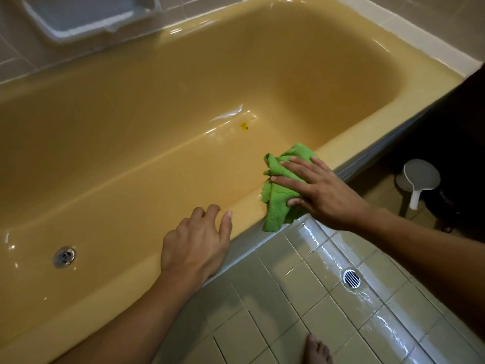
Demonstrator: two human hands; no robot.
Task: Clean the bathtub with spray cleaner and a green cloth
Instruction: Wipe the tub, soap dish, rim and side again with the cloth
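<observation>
Green cloth point(278, 200) is being pressed flat onto the near rim of the yellow bathtub point(362, 135) under the straight, spread fingers point(286, 181) of the right hand point(325, 195). Just left of those fingers, the rim is being touched by the left hand point(194, 248), its fingers loosely curled with nothing held.

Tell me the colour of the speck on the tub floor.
Yellow speck, dark at one edge, on the mustard bathtub; head view.
</observation>
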